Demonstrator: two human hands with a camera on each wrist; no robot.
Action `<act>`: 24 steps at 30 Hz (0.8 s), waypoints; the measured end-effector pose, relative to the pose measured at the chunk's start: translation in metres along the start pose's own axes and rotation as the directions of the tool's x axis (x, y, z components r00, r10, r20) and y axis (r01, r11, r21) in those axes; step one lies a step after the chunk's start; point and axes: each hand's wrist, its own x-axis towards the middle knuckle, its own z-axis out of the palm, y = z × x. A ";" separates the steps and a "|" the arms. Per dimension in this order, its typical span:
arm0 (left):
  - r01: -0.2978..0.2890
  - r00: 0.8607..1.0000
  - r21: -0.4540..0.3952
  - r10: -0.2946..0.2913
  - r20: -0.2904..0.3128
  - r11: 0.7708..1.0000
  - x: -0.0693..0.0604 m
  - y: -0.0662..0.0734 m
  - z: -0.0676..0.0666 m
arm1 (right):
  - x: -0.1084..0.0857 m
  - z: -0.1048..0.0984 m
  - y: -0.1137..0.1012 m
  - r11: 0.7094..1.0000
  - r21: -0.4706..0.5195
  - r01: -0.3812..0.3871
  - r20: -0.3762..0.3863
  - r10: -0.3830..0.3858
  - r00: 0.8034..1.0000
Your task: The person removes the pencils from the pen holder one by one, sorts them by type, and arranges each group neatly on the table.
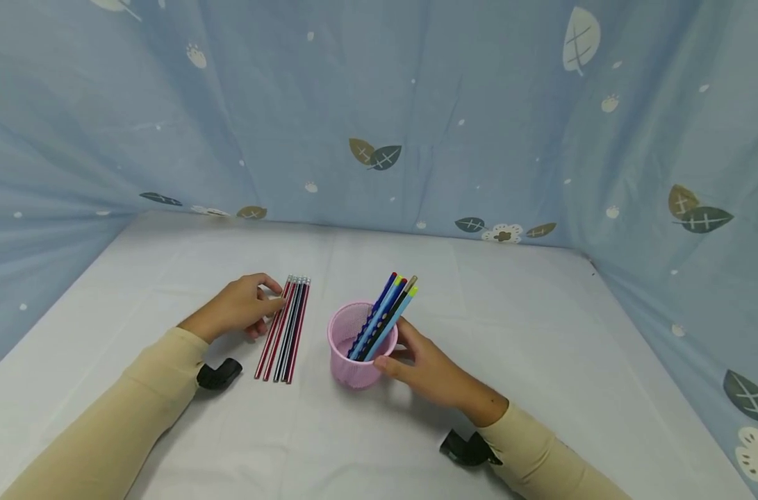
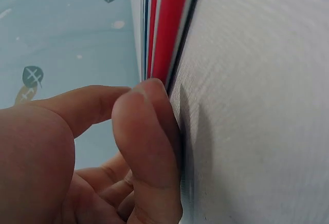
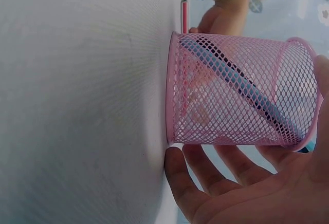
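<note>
A pink mesh pencil cup (image 1: 352, 371) stands upright on the white cloth, several blue, dark and light-blue pencils (image 1: 385, 316) leaning to its right side. My right hand (image 1: 431, 368) holds the cup from the right, thumb at the rim and the other fingers along its side, as the right wrist view shows. To the left, several striped pencils (image 1: 289, 330) in red and dark colours lie side by side, silver ends pointing away. At their left edge, my left hand (image 1: 244, 307) touches the outermost red pencil (image 2: 172, 23) with thumb and fingertips; part of the contact is hidden.
White cloth (image 1: 541, 333) covers the table. A blue curtain with leaf prints (image 1: 379, 104) hangs behind it and along both sides. Dark wrist devices (image 1: 219, 375) sit under both sleeves, close to the cloth.
</note>
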 end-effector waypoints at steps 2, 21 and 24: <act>-0.013 1.000 0.014 0.013 -0.011 1.000 -0.001 0.000 0.000 | 0.000 0.000 0.000 1.000 0.002 0.004 0.004 -0.004 1.000; -0.253 0.940 0.074 0.263 -0.217 0.965 -0.017 0.044 0.018 | 0.000 0.000 0.004 1.000 0.002 0.023 -0.001 -0.023 1.000; -0.302 0.929 0.087 0.314 -0.198 0.949 -0.022 0.050 0.022 | 0.000 0.000 0.004 1.000 0.002 0.017 -0.002 -0.017 1.000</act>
